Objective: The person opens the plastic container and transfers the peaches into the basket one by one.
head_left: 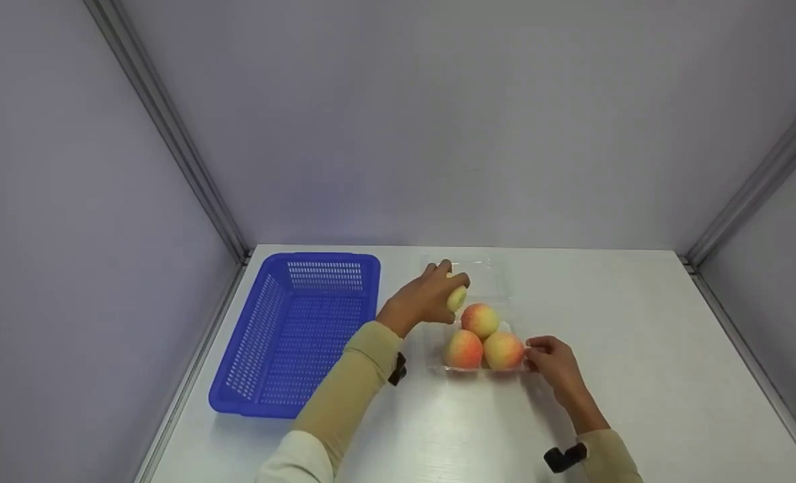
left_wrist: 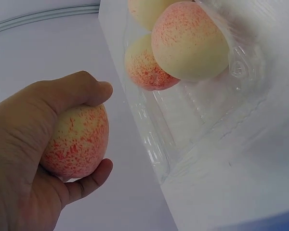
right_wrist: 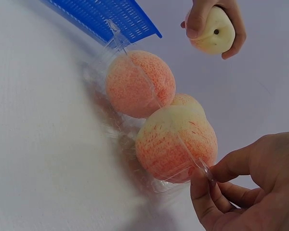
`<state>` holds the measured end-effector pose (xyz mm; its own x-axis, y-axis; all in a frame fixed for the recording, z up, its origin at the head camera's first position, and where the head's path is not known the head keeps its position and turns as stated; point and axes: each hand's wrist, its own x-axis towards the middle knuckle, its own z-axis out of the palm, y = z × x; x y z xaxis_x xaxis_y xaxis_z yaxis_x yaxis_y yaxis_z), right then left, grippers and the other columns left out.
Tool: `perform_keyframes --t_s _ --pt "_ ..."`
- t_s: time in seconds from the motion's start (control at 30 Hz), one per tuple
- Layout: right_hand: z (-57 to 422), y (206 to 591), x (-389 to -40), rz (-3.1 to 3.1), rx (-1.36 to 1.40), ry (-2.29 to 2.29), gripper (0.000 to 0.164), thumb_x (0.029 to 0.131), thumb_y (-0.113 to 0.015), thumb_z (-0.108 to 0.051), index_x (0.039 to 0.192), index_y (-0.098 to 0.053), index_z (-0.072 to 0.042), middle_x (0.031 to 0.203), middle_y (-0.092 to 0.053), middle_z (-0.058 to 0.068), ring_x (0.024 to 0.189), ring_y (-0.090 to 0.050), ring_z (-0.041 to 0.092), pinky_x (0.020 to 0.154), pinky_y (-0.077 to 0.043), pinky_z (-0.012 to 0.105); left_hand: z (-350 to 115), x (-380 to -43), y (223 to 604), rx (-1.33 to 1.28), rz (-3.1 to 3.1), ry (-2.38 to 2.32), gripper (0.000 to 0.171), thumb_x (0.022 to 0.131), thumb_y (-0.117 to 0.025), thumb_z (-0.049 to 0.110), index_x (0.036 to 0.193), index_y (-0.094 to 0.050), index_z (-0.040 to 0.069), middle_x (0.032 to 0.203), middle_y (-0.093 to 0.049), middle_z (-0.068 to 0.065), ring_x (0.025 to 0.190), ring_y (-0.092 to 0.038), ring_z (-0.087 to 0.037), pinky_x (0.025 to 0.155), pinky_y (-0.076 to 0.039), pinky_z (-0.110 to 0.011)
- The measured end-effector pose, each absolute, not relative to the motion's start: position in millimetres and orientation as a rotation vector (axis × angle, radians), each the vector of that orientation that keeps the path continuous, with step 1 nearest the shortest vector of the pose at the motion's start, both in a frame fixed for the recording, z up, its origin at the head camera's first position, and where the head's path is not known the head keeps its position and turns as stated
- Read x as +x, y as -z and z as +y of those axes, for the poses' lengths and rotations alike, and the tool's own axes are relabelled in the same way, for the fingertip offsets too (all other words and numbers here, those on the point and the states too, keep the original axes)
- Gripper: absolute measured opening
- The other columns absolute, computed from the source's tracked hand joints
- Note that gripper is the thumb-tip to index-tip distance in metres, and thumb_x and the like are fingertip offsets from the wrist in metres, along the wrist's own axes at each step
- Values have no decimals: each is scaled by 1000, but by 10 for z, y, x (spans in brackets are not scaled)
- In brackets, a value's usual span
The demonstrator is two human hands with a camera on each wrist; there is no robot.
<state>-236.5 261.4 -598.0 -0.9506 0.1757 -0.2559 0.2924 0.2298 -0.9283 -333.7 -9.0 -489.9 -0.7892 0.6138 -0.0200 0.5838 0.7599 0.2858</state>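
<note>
My left hand (head_left: 431, 295) grips a yellow-and-red peach (left_wrist: 79, 142), held up over the clear plastic clamshell box (head_left: 438, 352). Three more peaches sit in that box: one at the front left (head_left: 464, 349), one at the front right (head_left: 504, 351) and one behind them (head_left: 480, 320). At the box's right side, my right hand (head_left: 555, 365) pinches the clear rim between thumb and fingers, close beside the front right peach, as the right wrist view shows. The box's clear lid (head_left: 485, 278) lies opened toward the back wall.
A blue plastic basket (head_left: 220, 386) with perforated sides stands to the left of the box on the white table (head_left: 639, 322). Grey panels (head_left: 471, 134) with metal corner posts enclose the table at the back and both sides.
</note>
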Motion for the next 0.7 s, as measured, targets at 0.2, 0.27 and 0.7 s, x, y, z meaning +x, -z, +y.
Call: perform_keyframes --t_s 0.2,0.27,0.7 --pt "2613 5986 -2352 2387 425 1849 35 102 -63 -6 130 -58 15 103 -71 17 82 -70 15 75 -62 28 -118 -3336 4847 995 2863 -391 60 82 -88 21 136 -62 23 140 -54 -12 120 -56 -28 90 -62 -37" --pt "2608 5986 -2351 2384 425 1849 36 102 -63 -6 131 -57 15 104 -70 17 82 -70 15 75 -62 28 -126 -3339 4833 1000 2863 -386 62 82 -89 22 138 -61 22 139 -54 -12 120 -56 -27 91 -62 -37" --pt "2608 6006 -2361 2371 450 1850 37 102 -64 -7 130 -58 14 103 -70 16 82 -69 15 74 -62 28 -199 -3366 4737 1051 2863 -346 69 82 -86 20 143 -56 15 134 -55 -13 116 -56 -28 91 -61 -39"
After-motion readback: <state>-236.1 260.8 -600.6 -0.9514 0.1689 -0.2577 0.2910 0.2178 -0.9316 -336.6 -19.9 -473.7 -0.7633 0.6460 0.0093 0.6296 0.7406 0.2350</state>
